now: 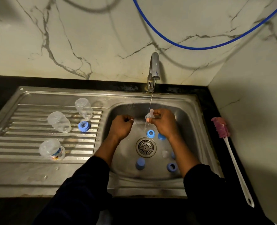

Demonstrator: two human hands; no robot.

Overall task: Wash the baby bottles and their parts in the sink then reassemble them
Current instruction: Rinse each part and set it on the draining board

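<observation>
Right hand (163,125) pinches a clear nipple (150,114) with curled fingers, under the thin stream from the tap (154,67), over the sink (184,117). Left hand (121,125) is curled beside it, apart; can't tell if it holds anything. Blue rings (150,133) and cap (140,163) lie in the basin. Three clear bottles (59,121) and one blue ring (84,126) are on the drainboard (29,114).

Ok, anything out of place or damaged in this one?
Nothing stands out. Three clear bottles sit on the drainboard, blue rings lie loose in the basin, the right hand holds a teat under the tap stream. The bottle brush lies on the counter.
</observation>
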